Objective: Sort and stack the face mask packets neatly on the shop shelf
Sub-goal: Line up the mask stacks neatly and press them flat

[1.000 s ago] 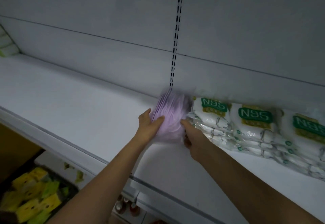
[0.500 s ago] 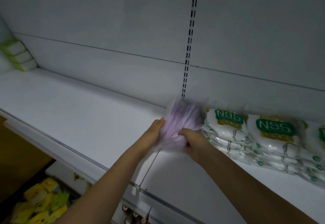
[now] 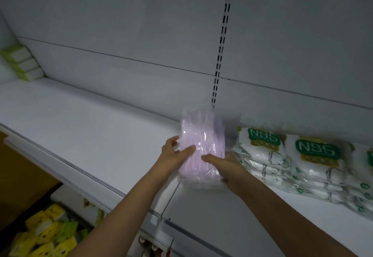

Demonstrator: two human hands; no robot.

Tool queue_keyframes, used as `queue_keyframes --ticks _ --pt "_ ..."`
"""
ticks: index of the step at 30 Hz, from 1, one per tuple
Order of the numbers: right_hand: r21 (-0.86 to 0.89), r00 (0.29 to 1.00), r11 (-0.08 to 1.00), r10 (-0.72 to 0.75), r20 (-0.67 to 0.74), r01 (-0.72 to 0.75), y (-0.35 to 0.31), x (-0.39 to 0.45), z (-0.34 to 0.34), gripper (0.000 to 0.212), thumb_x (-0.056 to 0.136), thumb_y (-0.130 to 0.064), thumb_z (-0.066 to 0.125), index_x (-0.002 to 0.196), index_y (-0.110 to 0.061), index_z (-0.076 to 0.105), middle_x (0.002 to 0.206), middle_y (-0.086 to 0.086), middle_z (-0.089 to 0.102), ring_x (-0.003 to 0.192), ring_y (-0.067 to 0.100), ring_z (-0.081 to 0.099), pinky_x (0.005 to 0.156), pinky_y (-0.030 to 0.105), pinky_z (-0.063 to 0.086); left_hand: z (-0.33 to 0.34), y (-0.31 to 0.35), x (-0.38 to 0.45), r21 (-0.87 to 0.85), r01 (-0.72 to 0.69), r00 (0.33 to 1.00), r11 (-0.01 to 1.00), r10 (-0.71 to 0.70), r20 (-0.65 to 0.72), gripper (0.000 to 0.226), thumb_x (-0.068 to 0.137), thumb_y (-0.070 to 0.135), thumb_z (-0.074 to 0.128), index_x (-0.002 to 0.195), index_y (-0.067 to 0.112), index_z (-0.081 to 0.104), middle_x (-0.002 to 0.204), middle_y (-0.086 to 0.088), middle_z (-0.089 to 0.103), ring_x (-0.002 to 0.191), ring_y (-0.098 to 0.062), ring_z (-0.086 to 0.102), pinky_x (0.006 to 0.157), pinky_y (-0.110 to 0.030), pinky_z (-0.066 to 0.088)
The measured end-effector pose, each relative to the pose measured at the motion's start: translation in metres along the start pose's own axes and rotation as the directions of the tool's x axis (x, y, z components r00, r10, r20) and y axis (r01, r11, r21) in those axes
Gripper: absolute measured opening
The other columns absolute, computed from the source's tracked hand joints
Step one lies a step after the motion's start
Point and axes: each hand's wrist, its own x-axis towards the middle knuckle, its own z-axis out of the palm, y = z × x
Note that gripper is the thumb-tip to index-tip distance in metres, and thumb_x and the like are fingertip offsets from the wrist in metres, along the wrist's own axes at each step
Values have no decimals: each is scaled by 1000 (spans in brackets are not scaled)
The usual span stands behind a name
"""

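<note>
Both hands held a pack of purple masks (image 3: pixel 198 147) in clear wrap: the left hand (image 3: pixel 173 153) gripped its left edge with the thumb laid across the front, and the right hand (image 3: pixel 226 168) clasped its lower right corner, thumb on top. The pack was on, or just above, the white shelf (image 3: pixel 84 127); whether it rested there could not be told, as its outline was blurred. It sat just left of the white N95 packets (image 3: pixel 282 155), which lay stacked in overlapping rows along the back of the shelf to the right, their labels upside down to the camera. That part of the job looked done. The purple pack appeared to be the first of its kind beside them, so its row was only beginning. To the left the shelf held only some green and white boxes (image 3: pixel 22 62) at the far end. Yellow packets (image 3: pixel 46 234) lay lower down, and whether they were masks was unclear.
</note>
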Motion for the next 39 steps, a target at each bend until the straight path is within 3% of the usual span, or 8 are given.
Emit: queue_keyframes --ticks 3,7,14,20,24,27,36,39 --pt "-147 975 981 -99 198 130 -4 -16 -9 65 69 -25 85 129 -23 58 116 2 72 105 22 70 92 43 56 -1 14 -3 -240 42 984 970 2 179 67 88 40 74 144 20 44 135 -6 64 119 -26 65 101 -45 53" --pt "-348 949 904 -153 277 247 -26 -44 -33 62 78 -23 84 131 -37 54 117 -14 69 104 2 66 85 22 55 9 33 -14 -453 120 963 883 7 269 47 92 32 61 133 10 59 127 -15 68 118 -30 65 100 -43 53" --pt "-554 970 806 -244 8 208 -24 -91 -69 75 73 -38 85 133 -44 41 112 -28 57 99 -8 57 73 11 46 68 32 -21 -462 72 985 884 9 172 42 93 23 64 132 6 60 120 -15 71 111 -30 69 92 -40 58" --pt "-223 857 950 -296 -421 218 -11 -139 -94 87 68 -42 88 141 -42 40 124 -21 55 104 0 59 86 25 55 126 49 -32 -515 47 994 856 11 108 27 95 25 65 117 10 67 107 -10 76 97 -24 74 80 -36 60" --pt "61 856 933 -298 -423 355 -6 -166 -108 98 57 -52 85 142 -45 36 129 -19 58 114 2 61 92 25 55 173 66 -43 -499 28 996 866 17 86 28 91 33 69 111 13 68 96 -6 78 87 -23 76 71 -36 62" --pt "-12 807 956 -253 -533 292 -5 -177 -122 115 52 -50 90 147 -38 27 133 -14 53 119 11 57 99 36 53 212 72 -56 -473 34 994 880 21 109 42 88 41 72 120 15 66 101 -5 77 88 -24 76 81 -42 62" --pt "149 687 876 -243 -685 459 10 -247 -259 64 74 -12 84 131 -17 57 121 4 70 110 20 68 86 34 57 338 92 -91 -452 110 804 885 188 564 57 87 40 63 134 10 57 123 -7 71 116 -20 67 97 -33 55" --pt "233 650 807 -227 -725 542 6 -278 -306 50 71 -7 74 120 -12 63 110 8 74 101 23 71 85 38 59 375 85 -98 -409 -93 807 908 310 503 64 90 56 62 140 18 50 134 -4 63 122 -15 62 105 -33 48"
